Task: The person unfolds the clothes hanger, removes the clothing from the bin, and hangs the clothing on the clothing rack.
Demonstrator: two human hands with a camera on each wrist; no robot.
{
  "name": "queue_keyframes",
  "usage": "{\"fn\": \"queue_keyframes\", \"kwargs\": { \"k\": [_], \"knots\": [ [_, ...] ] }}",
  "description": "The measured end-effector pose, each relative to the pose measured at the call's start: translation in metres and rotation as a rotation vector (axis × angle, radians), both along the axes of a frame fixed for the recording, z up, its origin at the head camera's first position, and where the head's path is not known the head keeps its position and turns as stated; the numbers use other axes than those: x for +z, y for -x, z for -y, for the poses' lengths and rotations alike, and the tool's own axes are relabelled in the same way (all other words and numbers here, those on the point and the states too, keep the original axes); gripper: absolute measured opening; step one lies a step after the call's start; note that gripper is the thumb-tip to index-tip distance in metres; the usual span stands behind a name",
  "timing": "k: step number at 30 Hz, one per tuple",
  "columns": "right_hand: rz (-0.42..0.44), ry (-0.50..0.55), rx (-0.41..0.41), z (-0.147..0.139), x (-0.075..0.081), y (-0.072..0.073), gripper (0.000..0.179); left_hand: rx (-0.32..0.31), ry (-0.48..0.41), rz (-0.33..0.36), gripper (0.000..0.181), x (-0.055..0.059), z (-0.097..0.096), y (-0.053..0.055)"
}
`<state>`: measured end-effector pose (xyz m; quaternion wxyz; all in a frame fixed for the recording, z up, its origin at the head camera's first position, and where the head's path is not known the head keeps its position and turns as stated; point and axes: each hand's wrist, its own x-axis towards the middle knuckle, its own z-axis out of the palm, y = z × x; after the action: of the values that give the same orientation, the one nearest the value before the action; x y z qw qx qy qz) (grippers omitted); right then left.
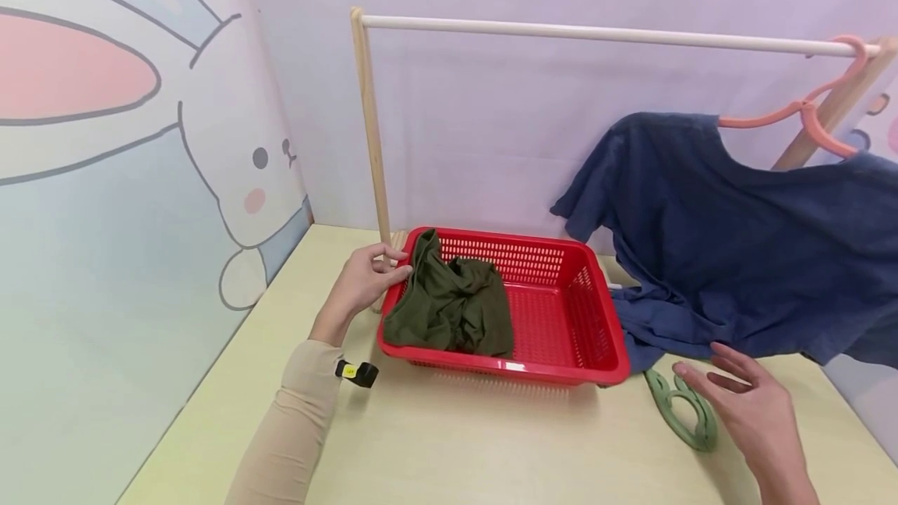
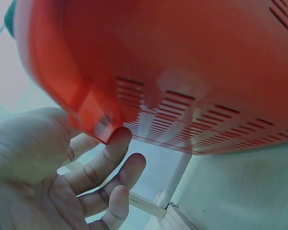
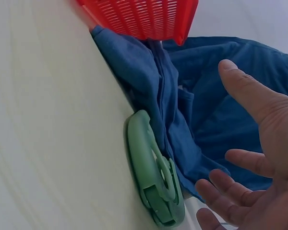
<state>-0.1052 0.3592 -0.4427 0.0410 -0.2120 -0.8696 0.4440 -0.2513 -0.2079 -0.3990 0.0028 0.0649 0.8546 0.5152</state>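
A red plastic basket [image 1: 554, 326] with perforated walls holds a crumpled dark green garment [image 1: 456, 302] in its left half. My left hand [image 1: 365, 279] is at the basket's left end and pinches its rim. In the left wrist view, the fingers [image 2: 117, 143] curl below the red rim [image 2: 89, 112], while the thumb is largely hidden behind it. To the right, my right hand [image 1: 754, 404] hovers with loosely spread fingers and holds nothing. Close by lies a folded green hanger [image 1: 691, 419], also plain in the right wrist view beside blue cloth [image 3: 158, 96].
A rack with a white bar [image 1: 561, 30] and wooden posts [image 1: 372, 123] stands at the back. From its right end hangs a blue T-shirt [image 1: 737, 232] on a pink hanger [image 1: 814, 111], its lower part bunched beside the basket. A rabbit-painted wall [image 1: 140, 256] borders the table's left side.
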Motion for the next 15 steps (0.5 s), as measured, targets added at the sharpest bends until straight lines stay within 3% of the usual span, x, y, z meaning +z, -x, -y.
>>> {"fn": "queue_keyframes", "kwargs": {
  "k": [15],
  "knots": [
    [0.038,-0.040,-0.002,0.0006,-0.0068,0.0023,0.106,0.004,-0.007,-0.001,0.031,-0.0006,0.0003,0.0002]
  ]
}}
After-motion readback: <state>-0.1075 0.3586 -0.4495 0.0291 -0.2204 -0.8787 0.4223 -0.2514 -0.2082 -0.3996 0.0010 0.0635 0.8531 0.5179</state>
